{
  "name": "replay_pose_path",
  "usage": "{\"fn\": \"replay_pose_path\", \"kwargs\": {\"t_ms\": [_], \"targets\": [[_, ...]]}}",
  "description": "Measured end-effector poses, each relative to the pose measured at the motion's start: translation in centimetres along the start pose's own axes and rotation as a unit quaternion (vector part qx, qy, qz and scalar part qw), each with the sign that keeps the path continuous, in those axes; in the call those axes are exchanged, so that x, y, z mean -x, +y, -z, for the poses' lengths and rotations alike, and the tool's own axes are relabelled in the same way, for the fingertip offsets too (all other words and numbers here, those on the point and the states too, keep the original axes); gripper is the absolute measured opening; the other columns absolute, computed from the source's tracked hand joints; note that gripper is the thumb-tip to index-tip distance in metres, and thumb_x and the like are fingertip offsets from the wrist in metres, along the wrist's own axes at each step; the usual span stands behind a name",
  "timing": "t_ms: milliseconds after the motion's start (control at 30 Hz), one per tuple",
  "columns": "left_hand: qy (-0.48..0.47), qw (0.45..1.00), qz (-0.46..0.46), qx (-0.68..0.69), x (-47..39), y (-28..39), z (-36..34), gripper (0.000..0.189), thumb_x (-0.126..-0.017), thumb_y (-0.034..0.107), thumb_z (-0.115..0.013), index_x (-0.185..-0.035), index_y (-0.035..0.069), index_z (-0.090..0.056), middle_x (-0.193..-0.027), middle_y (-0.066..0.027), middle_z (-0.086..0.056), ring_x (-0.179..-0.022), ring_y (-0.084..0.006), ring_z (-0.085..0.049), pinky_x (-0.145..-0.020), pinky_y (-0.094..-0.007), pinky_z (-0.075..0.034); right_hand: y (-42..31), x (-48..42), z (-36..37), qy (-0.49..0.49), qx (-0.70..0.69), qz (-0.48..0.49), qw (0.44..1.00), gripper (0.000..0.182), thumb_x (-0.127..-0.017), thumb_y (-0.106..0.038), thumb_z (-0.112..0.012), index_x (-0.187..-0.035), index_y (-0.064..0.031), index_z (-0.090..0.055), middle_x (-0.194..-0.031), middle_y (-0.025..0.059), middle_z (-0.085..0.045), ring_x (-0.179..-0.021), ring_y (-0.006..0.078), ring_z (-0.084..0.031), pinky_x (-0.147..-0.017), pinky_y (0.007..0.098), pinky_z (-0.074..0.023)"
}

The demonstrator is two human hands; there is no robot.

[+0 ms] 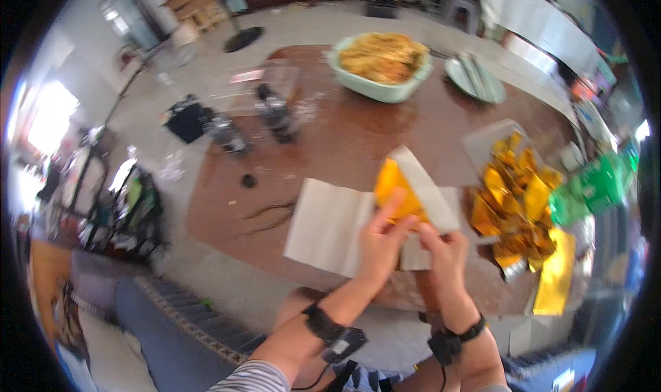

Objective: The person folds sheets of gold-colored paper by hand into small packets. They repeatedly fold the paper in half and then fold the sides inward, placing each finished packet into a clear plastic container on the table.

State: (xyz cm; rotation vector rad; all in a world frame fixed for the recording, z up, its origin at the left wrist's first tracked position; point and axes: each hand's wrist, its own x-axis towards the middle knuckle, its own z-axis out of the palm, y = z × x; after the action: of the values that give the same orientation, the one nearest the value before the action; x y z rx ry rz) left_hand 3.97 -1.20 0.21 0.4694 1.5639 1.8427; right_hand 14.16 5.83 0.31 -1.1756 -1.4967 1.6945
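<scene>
My left hand and my right hand are close together over the near part of a brown table. Both grip one sheet of gold paper with a pale strip along its right side. Its upper end comes to a slanted point, and the fingers pinch its lower end. Beneath my hands lies pale paper, partly covered by my left hand and the gold sheet. To the right sits a pile of folded gold paper pieces, with a flat gold strip beside it.
A pale green dish of food stands at the far side, beside a plate with what look like chopsticks. Two dark bottles are at the left. A green plastic bottle lies at the right. Blue seating is nearby.
</scene>
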Motion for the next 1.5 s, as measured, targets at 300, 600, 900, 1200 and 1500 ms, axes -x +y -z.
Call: {"fn": "replay_pose_path", "kwargs": {"t_ms": [300,600,900,1200,1500], "targets": [[-0.075,0.987,-0.142,0.008,0.0,-0.8,-0.2,0.019,-0.086,0.007,-0.063,-0.105,0.003,-0.067,-0.095,-0.0054,-0.067,-0.082,-0.0097,-0.061,-0.071,-0.0205,-0.049,0.2,-1.1,1.7,0.021,-0.197,0.026,0.98,0.015,-0.089,-0.012,-0.06,-0.1,-0.0024,-0.062,-0.078,-0.0037,-0.057,-0.064,0.0038,-0.047,-0.055,0.0188,-0.0357],[-0.174,0.98,0.074,0.067,-2.1,0.4,2.6,0.03,-0.088,0.027,-0.063,-0.109,0.005,-0.066,-0.086,-0.0035,-0.065,-0.074,-0.0091,-0.061,-0.062,-0.0189,-0.05,1.7,-4.5,7.7,-0.039,-0.289,0.099,0.951,0.019,-0.092,-0.012,-0.057,-0.108,-0.0026,-0.058,-0.084,-0.0019,-0.057,-0.064,0.004,-0.047,-0.054,0.0169,-0.0384],[-0.255,0.96,0.062,0.095,-2.8,1.2,5.1,0.024,-0.088,0.024,-0.063,-0.105,0.007,-0.065,-0.087,0.0,-0.065,-0.07,-0.0054,-0.057,-0.057,-0.018,-0.044,-1.3,-2.1,6.5,-0.184,-0.195,0.021,0.963,0.024,-0.081,-0.008,-0.062,-0.103,0.0029,-0.062,-0.092,0.0041,-0.064,-0.077,0.0121,-0.062,-0.065,0.0226,-0.0487],[-0.261,0.962,0.075,-0.023,-3.4,2.1,4.9,0.02,-0.086,0.01,-0.056,-0.1,0.008,-0.071,-0.078,-0.0028,-0.066,-0.059,-0.0058,-0.056,-0.052,-0.0197,-0.045,-0.9,-1.8,6.9,-0.081,-0.145,0.025,0.986,0.014,-0.086,-0.009,-0.056,-0.095,0.0002,-0.063,-0.09,0.0043,-0.06,-0.083,0.0141,-0.06,-0.068,0.0278,-0.0522],[-0.271,0.925,0.128,0.235,-3.7,1.5,4.9,0.033,-0.085,0.013,-0.064,-0.113,-0.005,-0.06,-0.097,-0.0122,-0.067,-0.079,-0.0189,-0.066,-0.062,-0.023,-0.054,-1.1,-3.1,8.0,-0.217,-0.357,-0.026,0.908,0.013,-0.089,-0.004,-0.057,-0.099,-0.0003,-0.063,-0.082,0.0022,-0.059,-0.072,0.0097,-0.054,-0.062,0.0226,-0.0425]]}}
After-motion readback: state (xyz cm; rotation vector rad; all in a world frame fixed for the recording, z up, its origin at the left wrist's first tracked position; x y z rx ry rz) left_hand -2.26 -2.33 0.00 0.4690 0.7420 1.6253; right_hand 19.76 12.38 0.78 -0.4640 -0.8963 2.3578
